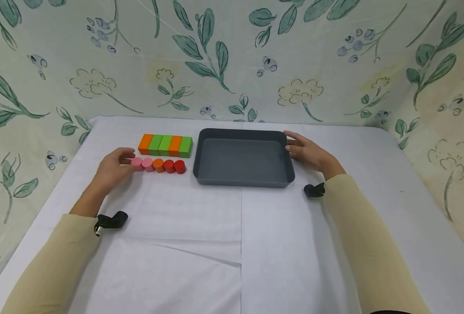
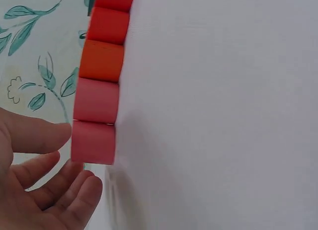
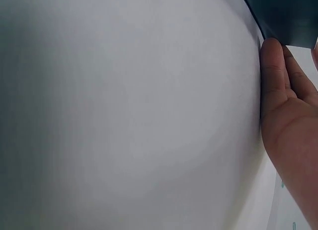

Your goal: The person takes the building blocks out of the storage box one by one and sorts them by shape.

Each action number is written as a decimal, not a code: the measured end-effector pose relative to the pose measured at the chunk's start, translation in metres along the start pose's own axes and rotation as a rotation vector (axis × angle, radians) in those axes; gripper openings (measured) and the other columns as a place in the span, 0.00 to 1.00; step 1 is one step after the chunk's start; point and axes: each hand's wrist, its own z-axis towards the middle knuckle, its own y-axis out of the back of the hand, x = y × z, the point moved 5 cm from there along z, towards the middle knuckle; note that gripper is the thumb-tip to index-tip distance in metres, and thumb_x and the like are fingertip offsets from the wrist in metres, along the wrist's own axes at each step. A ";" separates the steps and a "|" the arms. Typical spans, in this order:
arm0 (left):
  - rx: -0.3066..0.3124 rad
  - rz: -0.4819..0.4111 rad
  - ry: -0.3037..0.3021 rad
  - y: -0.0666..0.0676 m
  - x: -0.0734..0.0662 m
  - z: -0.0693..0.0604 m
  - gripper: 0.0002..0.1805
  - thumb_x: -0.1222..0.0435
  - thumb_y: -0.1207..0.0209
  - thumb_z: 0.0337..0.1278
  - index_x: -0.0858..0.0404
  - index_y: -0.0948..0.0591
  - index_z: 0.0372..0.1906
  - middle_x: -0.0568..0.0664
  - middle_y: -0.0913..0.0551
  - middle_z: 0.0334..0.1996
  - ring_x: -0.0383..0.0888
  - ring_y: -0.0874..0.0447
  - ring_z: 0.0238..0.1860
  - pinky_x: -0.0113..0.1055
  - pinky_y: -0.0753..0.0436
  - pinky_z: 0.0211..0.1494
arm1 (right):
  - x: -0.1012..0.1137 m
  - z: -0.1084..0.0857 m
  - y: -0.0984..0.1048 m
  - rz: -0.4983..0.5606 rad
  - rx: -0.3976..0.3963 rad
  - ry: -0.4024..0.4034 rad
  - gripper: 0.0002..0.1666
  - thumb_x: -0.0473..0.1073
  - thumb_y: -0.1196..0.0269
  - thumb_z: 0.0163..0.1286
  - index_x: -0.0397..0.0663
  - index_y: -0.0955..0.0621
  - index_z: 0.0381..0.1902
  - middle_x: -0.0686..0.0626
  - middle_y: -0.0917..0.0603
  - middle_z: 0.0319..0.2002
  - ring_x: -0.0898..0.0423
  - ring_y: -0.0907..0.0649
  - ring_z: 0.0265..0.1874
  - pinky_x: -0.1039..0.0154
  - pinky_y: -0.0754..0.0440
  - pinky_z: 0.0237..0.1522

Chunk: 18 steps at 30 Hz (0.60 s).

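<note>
At the left end of a row of small cylinders, my left hand has its loosely bent fingers beside the outermost pink cylinder. In the left wrist view the thumb is at that cylinder's edge; whether it touches I cannot tell. Along the row come another pink cylinder, an orange cylinder and two red ones. My right hand rests its extended fingers against the right side of a dark grey rectangular tray. Only a corner of the tray shows in the right wrist view, by the fingertips.
Just behind the cylinders, orange and green square blocks stand in a joined row, left of the tray. A white cloth with creases covers the table. Leaf-patterned fabric hangs behind and at both sides.
</note>
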 end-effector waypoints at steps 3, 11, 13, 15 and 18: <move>-0.064 -0.006 0.004 0.009 -0.004 -0.005 0.32 0.63 0.49 0.71 0.65 0.41 0.75 0.66 0.32 0.69 0.63 0.34 0.68 0.59 0.26 0.69 | -0.001 0.001 0.000 0.010 0.002 0.008 0.40 0.43 0.49 0.78 0.69 0.52 0.80 0.44 0.55 0.81 0.44 0.48 0.80 0.45 0.50 0.81; -0.146 0.005 -0.091 0.011 -0.039 -0.017 0.29 0.60 0.51 0.72 0.64 0.37 0.73 0.63 0.30 0.68 0.61 0.33 0.67 0.59 0.26 0.69 | -0.002 -0.003 0.005 0.041 -0.017 0.034 0.40 0.42 0.49 0.78 0.67 0.52 0.80 0.44 0.55 0.81 0.44 0.48 0.80 0.45 0.49 0.81; -0.143 0.005 -0.138 0.007 -0.050 -0.020 0.28 0.60 0.51 0.71 0.64 0.36 0.72 0.63 0.30 0.68 0.60 0.32 0.67 0.59 0.27 0.69 | -0.001 -0.006 0.006 0.025 -0.038 0.041 0.39 0.42 0.49 0.78 0.65 0.51 0.80 0.44 0.54 0.81 0.43 0.46 0.80 0.45 0.47 0.80; -0.132 0.003 -0.178 0.003 -0.061 -0.024 0.28 0.61 0.50 0.71 0.65 0.35 0.71 0.63 0.30 0.67 0.60 0.32 0.67 0.59 0.27 0.69 | 0.001 -0.008 0.005 0.005 -0.058 0.058 0.38 0.43 0.50 0.79 0.62 0.51 0.80 0.43 0.52 0.81 0.42 0.44 0.79 0.44 0.42 0.78; -0.112 0.008 -0.235 -0.004 -0.073 -0.033 0.27 0.62 0.50 0.70 0.67 0.34 0.70 0.64 0.29 0.66 0.60 0.32 0.66 0.59 0.25 0.67 | 0.006 -0.011 0.003 -0.092 -0.096 0.078 0.37 0.45 0.50 0.79 0.56 0.49 0.80 0.41 0.47 0.80 0.40 0.39 0.77 0.42 0.34 0.74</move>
